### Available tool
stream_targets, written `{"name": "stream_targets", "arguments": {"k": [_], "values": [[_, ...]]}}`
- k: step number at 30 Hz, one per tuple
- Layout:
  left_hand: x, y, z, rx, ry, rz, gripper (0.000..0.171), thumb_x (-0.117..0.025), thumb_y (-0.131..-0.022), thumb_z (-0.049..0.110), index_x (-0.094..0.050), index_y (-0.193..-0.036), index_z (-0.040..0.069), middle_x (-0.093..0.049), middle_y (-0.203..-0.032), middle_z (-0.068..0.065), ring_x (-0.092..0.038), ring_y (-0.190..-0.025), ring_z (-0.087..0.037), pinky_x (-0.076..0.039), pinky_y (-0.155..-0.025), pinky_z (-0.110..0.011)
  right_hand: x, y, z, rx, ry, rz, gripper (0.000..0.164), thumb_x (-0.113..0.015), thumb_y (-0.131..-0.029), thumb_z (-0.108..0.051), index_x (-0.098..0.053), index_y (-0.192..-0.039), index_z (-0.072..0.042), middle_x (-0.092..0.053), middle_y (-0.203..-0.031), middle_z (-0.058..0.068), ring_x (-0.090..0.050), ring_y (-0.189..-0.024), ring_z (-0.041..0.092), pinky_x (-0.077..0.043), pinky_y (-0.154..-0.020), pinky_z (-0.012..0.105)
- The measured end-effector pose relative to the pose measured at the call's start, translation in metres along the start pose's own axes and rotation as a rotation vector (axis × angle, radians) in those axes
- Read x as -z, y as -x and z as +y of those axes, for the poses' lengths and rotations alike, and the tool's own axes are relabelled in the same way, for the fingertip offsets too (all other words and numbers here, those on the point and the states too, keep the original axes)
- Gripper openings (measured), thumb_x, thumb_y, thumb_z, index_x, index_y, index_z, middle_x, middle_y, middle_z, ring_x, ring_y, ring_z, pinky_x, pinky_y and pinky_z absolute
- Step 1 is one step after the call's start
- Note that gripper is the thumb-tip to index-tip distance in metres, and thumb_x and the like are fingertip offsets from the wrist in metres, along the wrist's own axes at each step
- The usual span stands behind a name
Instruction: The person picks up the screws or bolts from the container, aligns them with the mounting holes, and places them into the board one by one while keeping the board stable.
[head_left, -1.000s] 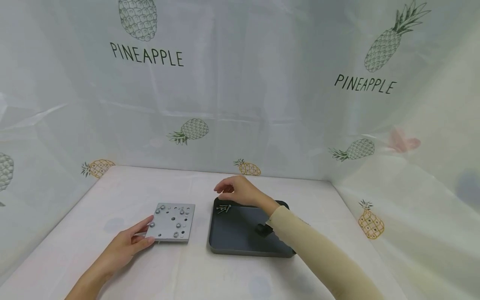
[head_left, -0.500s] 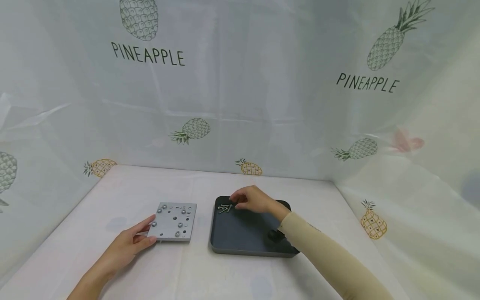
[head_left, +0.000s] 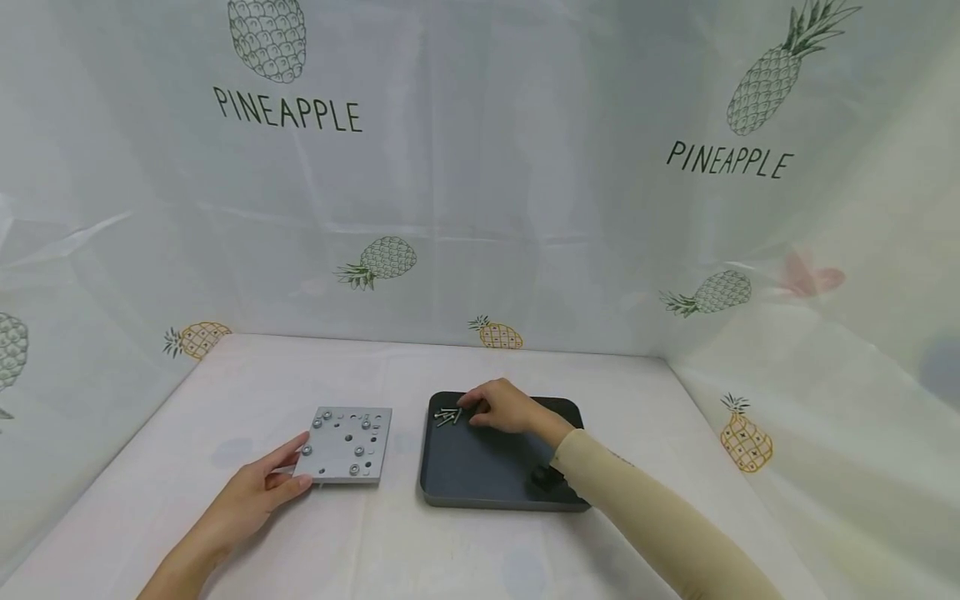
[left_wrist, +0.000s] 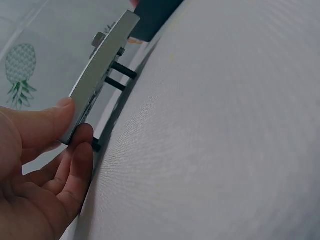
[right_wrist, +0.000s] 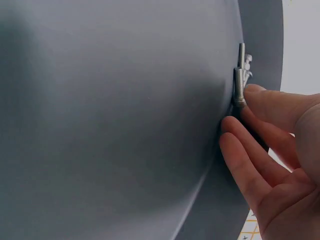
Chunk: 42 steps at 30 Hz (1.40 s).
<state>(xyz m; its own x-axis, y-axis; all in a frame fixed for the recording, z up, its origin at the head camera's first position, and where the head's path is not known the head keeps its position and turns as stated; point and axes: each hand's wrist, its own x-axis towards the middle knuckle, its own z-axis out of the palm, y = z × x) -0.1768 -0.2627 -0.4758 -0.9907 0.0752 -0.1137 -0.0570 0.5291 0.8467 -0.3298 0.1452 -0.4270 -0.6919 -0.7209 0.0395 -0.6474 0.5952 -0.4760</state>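
My left hand grips the near left corner of a square silver metal plate, thumb on one face and fingers beneath. Several bolts with round heads sit in the plate's holes. In the left wrist view, dark bolt shanks stick out below the plate, which is tilted and held just off the table. My right hand reaches into a dark grey tray. Its thumb and index finger are beside a small pile of loose screws, with a gap between the fingertips. The right wrist view shows the thumb close against the screws.
A small black object is at the tray's right side, partly hidden by the right sleeve. A white cloth covers the table, and pineapple-print sheeting rises at the back and sides.
My right hand has come down from above the tray's back edge, first rightward, then settling beside the screws. The left hand keeps its grip on the plate.
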Motion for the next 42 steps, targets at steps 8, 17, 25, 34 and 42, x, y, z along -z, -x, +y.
{"name": "stream_targets", "arguments": {"k": [8, 17, 25, 34, 42], "values": [[0.002, 0.001, 0.003, 0.01, 0.001, -0.002, 0.082, -0.075, -0.101, 0.032, -0.032, -0.168, 0.011, -0.046, -0.157, -0.031, -0.063, -0.112, -0.016, -0.05, -0.087, -0.016, -0.003, -0.001, -0.004, -0.011, -0.002, 0.003, 0.034, -0.076, -0.097, -0.003, -0.073, -0.131, 0.0, -0.076, -0.124, 0.012, -0.075, -0.102, 0.021, -0.058, -0.087, 0.026], [0.002, 0.002, 0.001, 0.005, 0.028, -0.004, 0.081, -0.075, -0.101, 0.03, -0.033, -0.167, 0.01, -0.046, -0.156, -0.031, -0.064, -0.115, -0.017, -0.051, -0.088, -0.015, -0.009, -0.005, -0.004, -0.001, 0.035, -0.016, 0.03, -0.078, -0.097, -0.005, -0.075, -0.127, -0.002, -0.078, -0.113, 0.008, -0.073, -0.096, 0.018, -0.057, -0.083, 0.025], [0.001, 0.003, 0.002, 0.01, 0.046, -0.008, 0.081, -0.076, -0.1, 0.028, -0.033, -0.167, 0.01, -0.046, -0.157, -0.03, -0.065, -0.117, -0.02, -0.052, -0.088, -0.016, -0.015, -0.012, -0.006, 0.003, 0.016, -0.012, 0.019, -0.081, -0.095, -0.006, -0.08, -0.114, -0.005, -0.078, -0.107, 0.004, -0.071, -0.09, 0.014, -0.054, -0.078, 0.024], [0.001, 0.003, 0.002, 0.022, 0.052, -0.008, 0.084, -0.078, -0.099, 0.034, -0.034, -0.167, 0.012, -0.045, -0.157, -0.03, -0.064, -0.121, -0.023, -0.051, -0.088, -0.014, -0.021, -0.016, -0.008, 0.021, -0.012, -0.013, 0.014, -0.085, -0.091, -0.007, -0.081, -0.104, -0.007, -0.076, -0.102, 0.003, -0.066, -0.084, 0.005, -0.054, -0.075, 0.021], [0.0, 0.003, 0.002, 0.021, 0.045, -0.008, 0.083, -0.077, -0.1, 0.032, -0.034, -0.167, 0.011, -0.045, -0.157, -0.031, -0.065, -0.119, -0.02, -0.052, -0.088, -0.015, -0.024, -0.017, -0.003, 0.06, -0.011, -0.027, 0.009, -0.082, -0.095, -0.011, -0.08, -0.103, -0.011, -0.073, -0.097, -0.004, -0.062, -0.084, 0.001, -0.053, -0.078, 0.022]]}}
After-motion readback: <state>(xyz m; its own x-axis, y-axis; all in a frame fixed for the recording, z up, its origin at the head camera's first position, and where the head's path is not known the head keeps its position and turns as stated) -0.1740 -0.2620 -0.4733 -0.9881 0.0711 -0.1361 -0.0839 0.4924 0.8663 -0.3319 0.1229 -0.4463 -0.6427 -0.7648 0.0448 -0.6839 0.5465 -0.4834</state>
